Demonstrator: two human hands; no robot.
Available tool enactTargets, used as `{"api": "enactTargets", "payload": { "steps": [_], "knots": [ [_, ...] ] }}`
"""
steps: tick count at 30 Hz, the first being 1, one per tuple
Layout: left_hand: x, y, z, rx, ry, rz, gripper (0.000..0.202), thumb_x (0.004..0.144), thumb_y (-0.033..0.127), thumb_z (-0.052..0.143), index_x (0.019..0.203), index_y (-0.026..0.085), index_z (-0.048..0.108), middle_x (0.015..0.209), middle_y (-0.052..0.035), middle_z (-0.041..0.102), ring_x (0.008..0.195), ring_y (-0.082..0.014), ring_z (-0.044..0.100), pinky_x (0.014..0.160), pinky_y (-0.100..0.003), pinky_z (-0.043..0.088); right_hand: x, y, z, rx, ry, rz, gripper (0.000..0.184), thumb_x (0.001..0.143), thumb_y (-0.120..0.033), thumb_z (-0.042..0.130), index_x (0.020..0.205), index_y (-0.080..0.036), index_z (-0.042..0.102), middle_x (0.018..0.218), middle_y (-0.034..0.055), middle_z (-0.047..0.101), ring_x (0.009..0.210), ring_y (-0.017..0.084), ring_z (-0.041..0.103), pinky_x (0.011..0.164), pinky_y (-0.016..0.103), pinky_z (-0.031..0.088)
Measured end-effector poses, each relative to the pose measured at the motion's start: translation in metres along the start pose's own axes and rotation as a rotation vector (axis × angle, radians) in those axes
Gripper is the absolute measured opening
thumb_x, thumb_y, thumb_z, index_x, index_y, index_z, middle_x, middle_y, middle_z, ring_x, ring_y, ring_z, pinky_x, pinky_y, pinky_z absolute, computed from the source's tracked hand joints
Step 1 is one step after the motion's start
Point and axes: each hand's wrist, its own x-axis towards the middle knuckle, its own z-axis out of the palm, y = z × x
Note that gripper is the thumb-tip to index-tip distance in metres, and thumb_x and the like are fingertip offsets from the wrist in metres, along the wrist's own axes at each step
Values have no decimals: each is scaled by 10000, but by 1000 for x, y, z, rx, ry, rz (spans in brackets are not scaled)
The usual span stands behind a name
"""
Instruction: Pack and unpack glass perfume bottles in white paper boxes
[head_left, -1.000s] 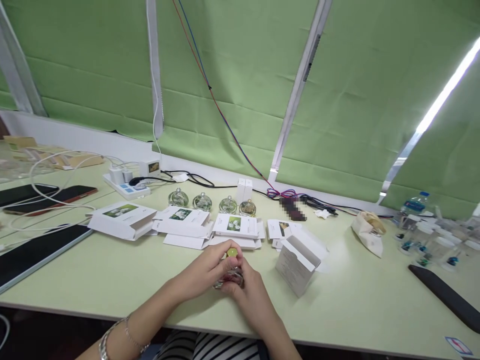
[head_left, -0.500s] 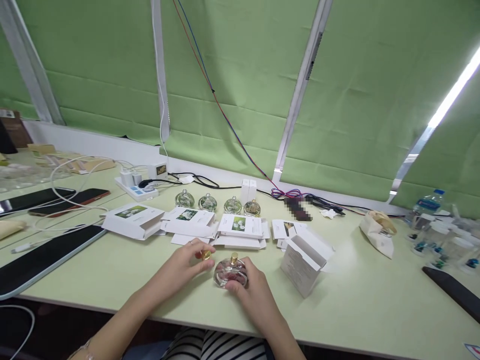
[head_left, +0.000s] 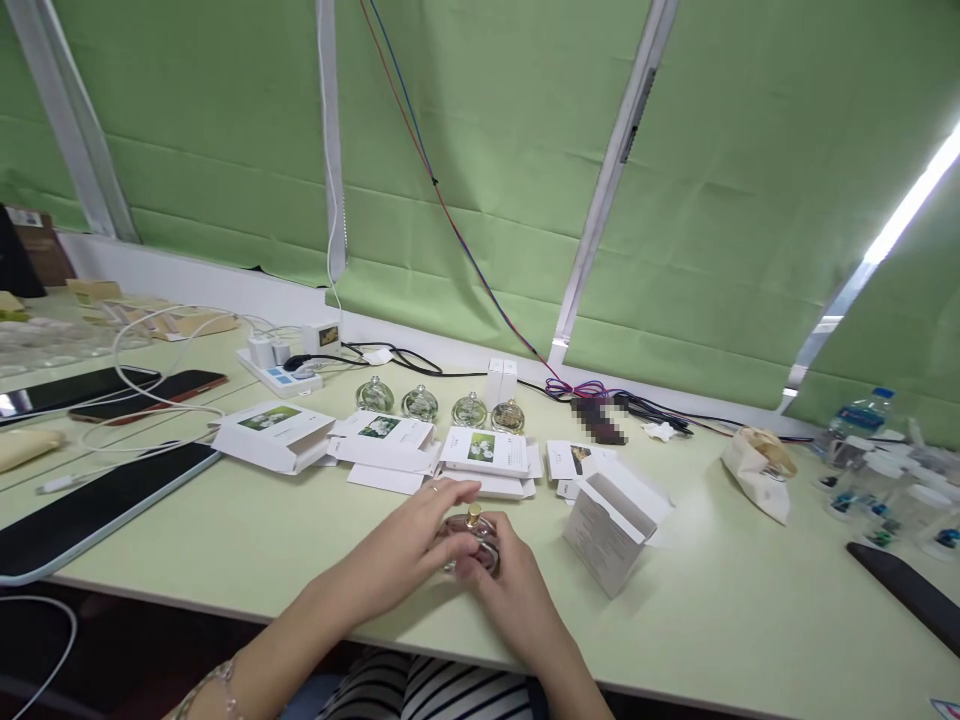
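Observation:
A small round glass perfume bottle (head_left: 480,545) with a gold neck stands on the pale green table (head_left: 247,550), close to the front edge. My left hand (head_left: 412,545) curls over its left side, fingers closed against the glass. From the right, my right hand (head_left: 514,590) grips the bottle's lower part. The gold cap seen earlier is hidden.
A row of similar glass bottles (head_left: 420,403) stands behind several flat white boxes (head_left: 487,452). An open white box (head_left: 611,520) sits to the right. A tablet (head_left: 90,510), phones (head_left: 142,385) and a power strip (head_left: 279,375) lie left. A paper bag (head_left: 757,462) and small jars (head_left: 877,490) are right.
My left hand lifted the gold cap off to the left, then came back onto the bottle. The right hand kept hold of the bottle. The view shifted slightly left.

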Motion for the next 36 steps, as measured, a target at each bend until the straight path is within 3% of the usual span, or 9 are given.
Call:
{"api": "enactTargets", "payload": {
  "steps": [3, 6, 9, 14, 22, 29, 36],
  "knots": [
    [-3, -4, 20, -39, -6, 5, 461, 842, 377, 523, 1280, 279, 419, 1245, -70, 542, 1119, -248, 498, 944, -399, 414, 0, 3, -3, 146, 40, -15, 341, 822, -333, 541, 1118, -188, 456, 1121, 85, 582, 996, 200, 580, 863, 333, 453],
    [-6, -8, 30, -70, 91, -13, 457, 846, 404, 509, 1272, 265, 418, 1251, -85, 531, 1139, -263, 476, 954, -415, 402, 1, 7, -6, 163, 144, 12, 306, 822, -349, 523, 1079, -189, 475, 1079, 78, 576, 981, 199, 574, 860, 342, 458],
    [-3, -3, 26, -113, 150, -5, 358, 889, 412, 420, 1200, 245, 480, 1207, -76, 545, 1107, -229, 495, 944, -369, 410, 1, 8, -6, 139, 107, 10, 278, 852, -345, 487, 1084, -193, 495, 1080, 68, 581, 979, 193, 573, 854, 339, 462],
    [6, 10, 14, -158, 91, -24, 293, 913, 413, 363, 982, 232, 582, 990, -35, 620, 938, -195, 559, 850, -333, 435, 0, 4, -1, 92, -20, -44, 309, 841, -250, 525, 1144, -203, 487, 1112, 48, 590, 984, 183, 575, 860, 314, 458],
    [8, 5, 25, -439, 96, -85, 324, 884, 452, 400, 873, 196, 598, 851, -24, 626, 794, -177, 579, 714, -260, 440, 1, 6, 0, -7, 6, -85, 353, 812, -139, 495, 1161, -194, 496, 1127, 54, 589, 1032, 190, 556, 887, 310, 444],
    [14, 8, 22, -394, 106, -109, 341, 861, 460, 421, 824, 187, 622, 826, -32, 650, 774, -191, 580, 695, -262, 422, 5, 9, -1, -50, 23, -85, 390, 773, -99, 483, 1152, -188, 498, 1083, 56, 601, 996, 204, 570, 872, 331, 450],
    [14, 7, 29, -482, 146, -167, 332, 845, 469, 430, 817, 184, 597, 816, -32, 649, 771, -197, 585, 711, -277, 438, 4, 11, 0, -89, 28, -78, 404, 761, -100, 486, 1156, -185, 501, 1068, 66, 600, 980, 218, 567, 859, 347, 456]
  ]
}}
